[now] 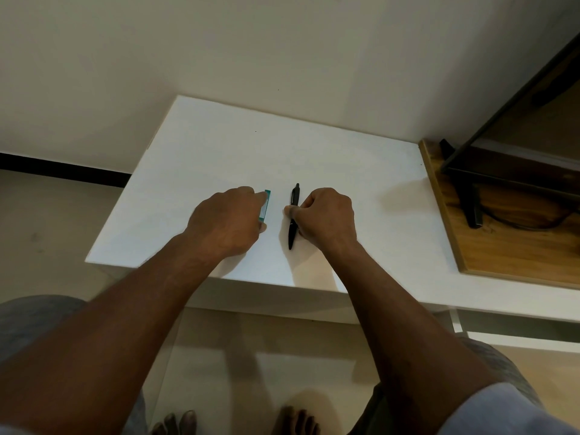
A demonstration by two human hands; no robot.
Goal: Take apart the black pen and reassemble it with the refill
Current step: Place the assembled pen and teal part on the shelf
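A black pen (293,215) lies on the white table (219,146), pointing away from me, clip end far. My right hand (326,218) rests just right of it, thumb and fingertips touching the barrel around its middle. A small teal and white packet (265,205), which may hold the refill, lies left of the pen. My left hand (229,222) covers most of that packet, fingers curled onto its left side. Pen and packet are about a hand's width apart.
A wooden board (489,240) sits at the table's right edge, carrying a dark stand with a black leg (470,199) and a cable. A pale wall rises behind the table. My knees and bare feet show below the front edge.
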